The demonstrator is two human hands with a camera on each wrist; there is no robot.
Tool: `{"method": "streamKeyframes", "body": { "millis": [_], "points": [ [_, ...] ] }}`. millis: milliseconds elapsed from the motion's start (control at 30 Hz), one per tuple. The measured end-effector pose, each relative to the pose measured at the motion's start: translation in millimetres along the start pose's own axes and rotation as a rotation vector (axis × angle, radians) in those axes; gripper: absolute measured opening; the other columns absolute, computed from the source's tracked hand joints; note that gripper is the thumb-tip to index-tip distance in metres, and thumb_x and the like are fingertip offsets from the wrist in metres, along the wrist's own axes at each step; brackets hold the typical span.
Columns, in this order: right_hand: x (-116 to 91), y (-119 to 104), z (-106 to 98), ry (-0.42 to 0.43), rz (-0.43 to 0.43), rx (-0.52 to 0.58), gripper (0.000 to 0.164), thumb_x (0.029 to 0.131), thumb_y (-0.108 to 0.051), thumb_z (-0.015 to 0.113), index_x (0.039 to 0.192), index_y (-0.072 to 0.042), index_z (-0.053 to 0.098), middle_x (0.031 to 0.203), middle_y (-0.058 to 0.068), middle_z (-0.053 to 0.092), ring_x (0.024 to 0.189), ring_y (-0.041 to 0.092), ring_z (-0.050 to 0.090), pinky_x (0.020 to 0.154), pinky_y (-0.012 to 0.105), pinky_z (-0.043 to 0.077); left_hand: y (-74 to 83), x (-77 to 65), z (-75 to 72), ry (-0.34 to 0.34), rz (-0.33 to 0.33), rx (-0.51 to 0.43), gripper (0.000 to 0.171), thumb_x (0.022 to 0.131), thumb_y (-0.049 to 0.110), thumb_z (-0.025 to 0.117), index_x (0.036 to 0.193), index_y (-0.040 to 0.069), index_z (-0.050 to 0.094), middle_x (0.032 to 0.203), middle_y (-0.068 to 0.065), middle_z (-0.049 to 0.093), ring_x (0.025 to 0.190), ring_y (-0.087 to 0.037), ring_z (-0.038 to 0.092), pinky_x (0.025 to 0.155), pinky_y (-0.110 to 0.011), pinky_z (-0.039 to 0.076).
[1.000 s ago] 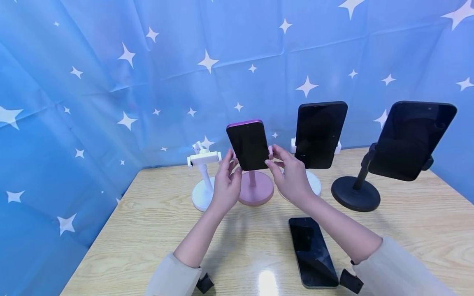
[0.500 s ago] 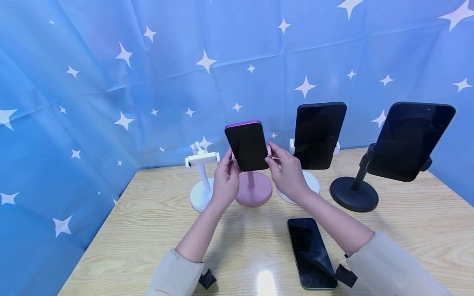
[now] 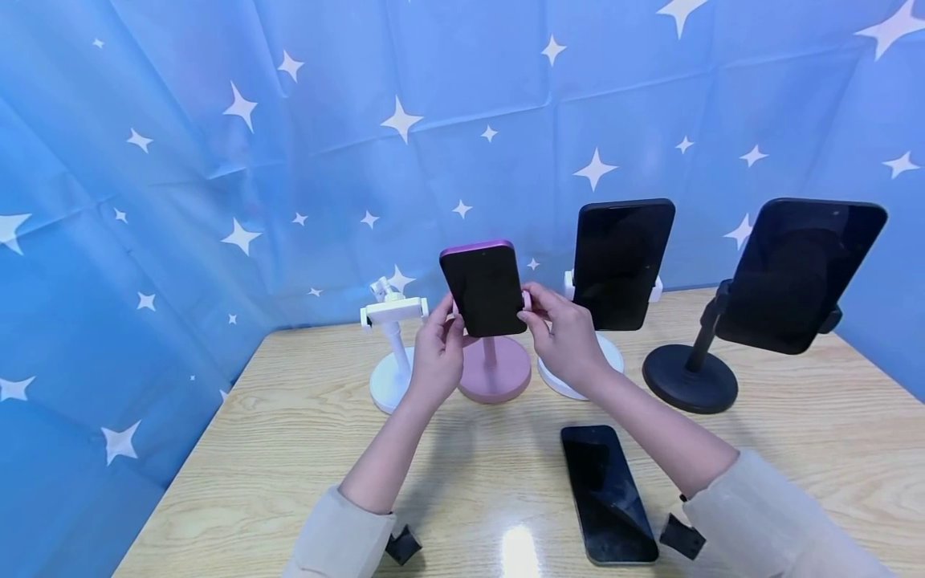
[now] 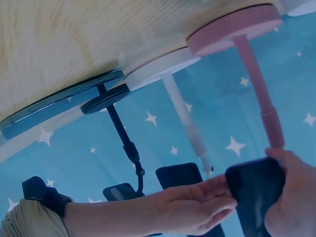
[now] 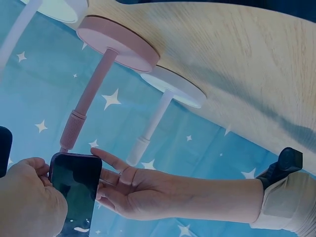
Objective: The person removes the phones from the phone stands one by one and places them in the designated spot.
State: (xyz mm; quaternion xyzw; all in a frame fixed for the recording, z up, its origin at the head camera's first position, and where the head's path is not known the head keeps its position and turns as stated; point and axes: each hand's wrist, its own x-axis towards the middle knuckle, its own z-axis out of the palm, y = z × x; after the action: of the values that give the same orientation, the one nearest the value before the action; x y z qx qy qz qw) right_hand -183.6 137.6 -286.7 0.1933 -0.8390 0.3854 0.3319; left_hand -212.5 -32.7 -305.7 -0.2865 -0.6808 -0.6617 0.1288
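A smartphone with a purple edge [image 3: 482, 291] stands tilted in the pink phone stand [image 3: 495, 371], its dark screen facing me. My left hand [image 3: 439, 357] holds the phone's left edge, with the thumb near the lower left corner. On the other side, my right hand [image 3: 567, 333] pinches the pink clamp arm [image 3: 526, 300], its thumb by the phone's lower right corner. In the right wrist view, the fingers of the left hand [image 5: 143, 190] reach the edge of the phone [image 5: 76, 190]. Most of the clamp is hidden behind the phone.
An unloaded white phone stand [image 3: 393, 379] is at left. To the right, a white stand [image 3: 610, 353] and a black stand [image 3: 690, 379] bear dark phones [image 3: 625, 265]. Another phone [image 3: 609, 494] lies on the wooden table [image 3: 275, 466]. A blue starred cloth [image 3: 325, 160] hangs behind.
The phone's top edge has dropped slightly, and more of its purple rim shows. Both hands stay at its sides with small finger shifts. The view has moved a little.
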Motion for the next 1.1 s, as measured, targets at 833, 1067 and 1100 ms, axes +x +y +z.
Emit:
{"method": "streamKeyframes", "body": {
  "millis": [833, 1067, 1100],
  "points": [
    [-26.4, -7.9, -14.2, 0.077, -0.370, 0.007, 0.026, 0.088, -0.014, 0.060, 0.104, 0.006, 0.060, 0.095, 0.014, 0.065, 0.078, 0.020, 0.062, 0.074, 0.020, 0.051, 15.6, -33.4, -17.2, -0.095, 0.127, -0.058, 0.038, 0.087, -0.016, 0.045, 0.125, -0.012, 0.046, 0.110, -0.029, 0.055, 0.086, -0.015, 0.065, 0.070, -0.034, 0.055],
    [-36.4, -20.4, -26.5, 0.068, -0.390, 0.054, 0.039, 0.093, -0.030, 0.049, 0.104, 0.005, 0.061, 0.094, 0.012, 0.065, 0.079, 0.019, 0.062, 0.079, 0.015, 0.048, 31.2, -46.9, -18.3, -0.148, 0.201, -0.085, 0.038, 0.085, -0.017, 0.047, 0.123, -0.017, 0.044, 0.107, -0.033, 0.054, 0.087, -0.006, 0.064, 0.068, -0.035, 0.055],
    [-38.1, -21.9, -28.3, 0.070, -0.391, 0.057, 0.039, 0.093, -0.030, 0.049, 0.104, 0.005, 0.061, 0.094, 0.012, 0.065, 0.079, 0.019, 0.062, 0.080, 0.015, 0.047, 32.6, -48.6, -18.1, -0.157, 0.214, -0.093, 0.038, 0.085, -0.018, 0.048, 0.122, -0.018, 0.044, 0.106, -0.033, 0.053, 0.087, -0.006, 0.064, 0.068, -0.035, 0.055]
  ]
}}
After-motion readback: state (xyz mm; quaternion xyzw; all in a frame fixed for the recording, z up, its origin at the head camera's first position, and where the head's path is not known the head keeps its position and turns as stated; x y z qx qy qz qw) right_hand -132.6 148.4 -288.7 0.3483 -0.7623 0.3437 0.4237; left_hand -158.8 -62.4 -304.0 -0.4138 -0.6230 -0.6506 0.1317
